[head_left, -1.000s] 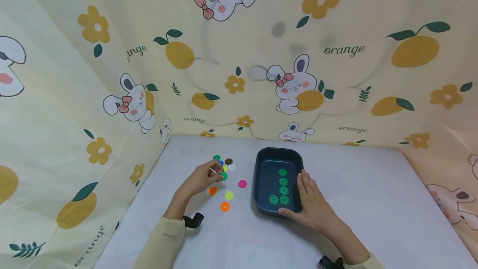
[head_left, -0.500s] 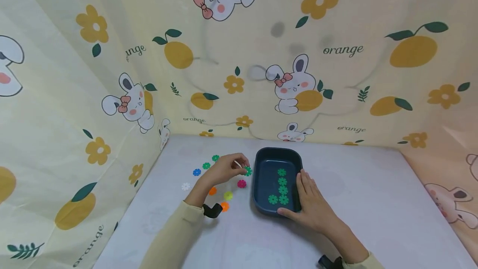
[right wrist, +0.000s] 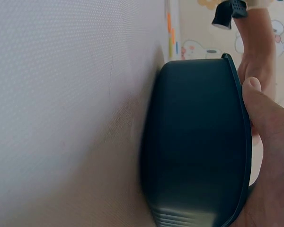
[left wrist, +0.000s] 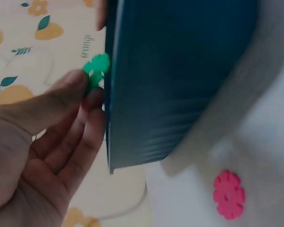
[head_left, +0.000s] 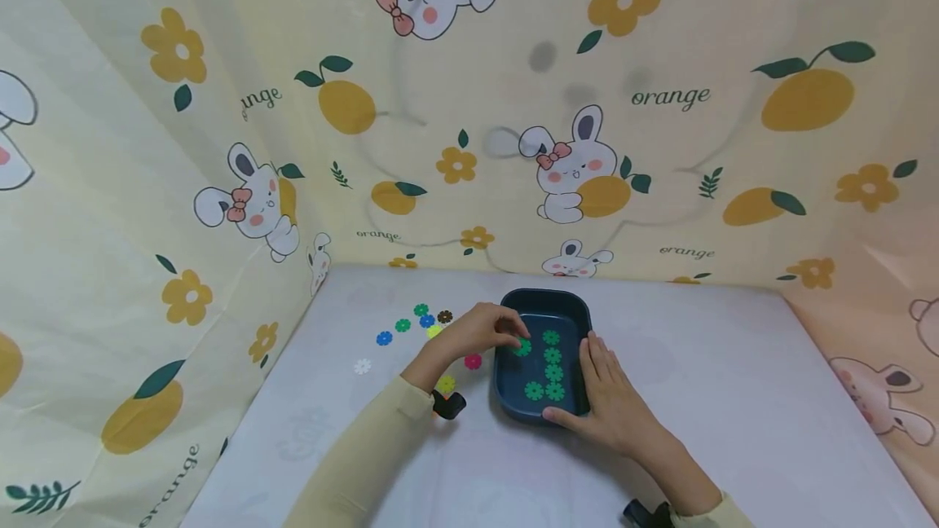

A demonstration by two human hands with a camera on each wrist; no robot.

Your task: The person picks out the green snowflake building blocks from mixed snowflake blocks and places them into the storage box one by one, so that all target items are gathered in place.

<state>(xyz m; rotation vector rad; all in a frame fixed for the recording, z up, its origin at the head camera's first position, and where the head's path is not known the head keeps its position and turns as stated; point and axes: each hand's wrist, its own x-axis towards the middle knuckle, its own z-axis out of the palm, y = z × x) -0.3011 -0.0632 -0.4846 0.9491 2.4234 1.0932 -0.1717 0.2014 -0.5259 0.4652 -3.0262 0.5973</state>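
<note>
My left hand (head_left: 480, 332) pinches a green snowflake disc (left wrist: 97, 68) between thumb and fingertips, over the left rim of a dark blue tray (head_left: 506, 398). Inside the tray lie several green snowflake discs (head_left: 553, 372), most of them in a column towards the right side. The right hand (head_left: 623, 402) rests on the tray's near right corner, with straight fingers along the right side and the thumb on the near rim. In the right wrist view the thumb (right wrist: 255, 97) touches the tray's rim, while most of the fingers are hidden.
Left of the tray, loose discs are scattered on the white table (head_left: 734, 398): pink (head_left: 473, 362), yellow (head_left: 445, 384), blue (head_left: 385, 338), white (head_left: 363, 367), brown (head_left: 444, 316) and green (head_left: 403, 325). The left forearm covers part of that area. A patterned cloth (head_left: 440, 104) hangs behind.
Holding the green snowflake disc, my left hand has moved right from the loose discs to the tray's left rim. The right hand and the tray have stayed in place.
</note>
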